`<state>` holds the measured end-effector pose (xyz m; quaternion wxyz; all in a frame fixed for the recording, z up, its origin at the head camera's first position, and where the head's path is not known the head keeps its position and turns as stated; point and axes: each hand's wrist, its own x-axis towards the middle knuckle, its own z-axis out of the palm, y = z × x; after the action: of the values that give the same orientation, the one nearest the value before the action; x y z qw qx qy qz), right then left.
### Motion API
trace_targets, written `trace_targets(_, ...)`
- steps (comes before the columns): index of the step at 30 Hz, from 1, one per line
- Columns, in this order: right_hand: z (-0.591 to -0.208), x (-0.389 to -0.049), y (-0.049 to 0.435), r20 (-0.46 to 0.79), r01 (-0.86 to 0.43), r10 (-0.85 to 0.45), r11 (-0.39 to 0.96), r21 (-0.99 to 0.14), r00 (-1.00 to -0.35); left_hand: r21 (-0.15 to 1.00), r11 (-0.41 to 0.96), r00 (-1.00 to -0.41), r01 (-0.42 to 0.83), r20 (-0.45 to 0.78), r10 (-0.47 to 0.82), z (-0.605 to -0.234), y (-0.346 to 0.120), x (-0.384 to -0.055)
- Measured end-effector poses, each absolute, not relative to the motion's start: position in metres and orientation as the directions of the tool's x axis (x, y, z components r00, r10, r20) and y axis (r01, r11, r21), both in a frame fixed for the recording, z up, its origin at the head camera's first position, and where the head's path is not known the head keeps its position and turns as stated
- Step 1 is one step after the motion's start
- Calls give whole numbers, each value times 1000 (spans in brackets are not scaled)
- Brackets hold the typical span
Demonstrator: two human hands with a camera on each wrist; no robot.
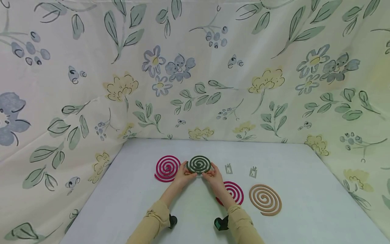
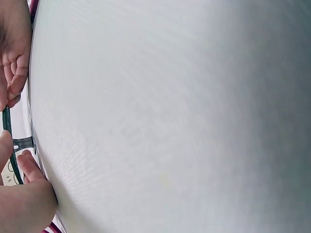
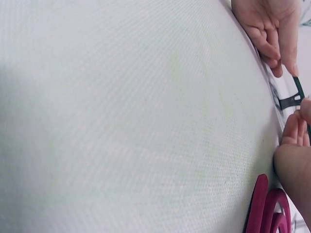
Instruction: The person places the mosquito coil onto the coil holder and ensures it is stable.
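Note:
A dark green mosquito coil (image 1: 199, 164) is held level in front of the person, over the far half of the table. The left hand (image 1: 184, 175) pinches its left edge between thumb and fingers, while the right hand (image 1: 214, 176) grips the right edge the same way. Under the coil, between the hands, a small metal stand (image 3: 290, 102) shows upright in the right wrist view. Just beyond the left hand lies a magenta coil (image 1: 168, 167), partly covered by that hand. Another magenta coil (image 1: 238, 193) lies partly hidden below the right forearm.
A tan coil (image 1: 265, 200) lies flat at the right. Behind it are two small metal stands, one (image 1: 229, 168) nearer the right hand and one (image 1: 253, 172) farther right. The white table (image 1: 122, 203) meets a floral cloth (image 1: 195, 112) at its back edge.

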<state>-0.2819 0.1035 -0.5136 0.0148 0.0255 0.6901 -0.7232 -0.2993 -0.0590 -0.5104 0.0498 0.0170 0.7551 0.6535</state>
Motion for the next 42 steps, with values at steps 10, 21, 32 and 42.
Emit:
trace_targets(10, -514, -281, 104, -56, 55, 7, -49, -997, -998, 991, 122, -993, -52, -64, 98, -512, -60, -301)
trace_targets(21, -517, -282, 104, -60, 59, 11, -56, -997, -998, 989, 133, -993, -58, -71, 95, -513, -60, -302)
trace_targets(32, -518, -283, 104, -34, 33, 11, -75, -997, -999, 989, 135, -993, -59, -72, 95, -512, -60, -300)
trace_targets(42, -517, -284, 104, -41, 41, 3, -57, -998, -999, 988, 144, -993, -58, -72, 91, -512, -60, -301)
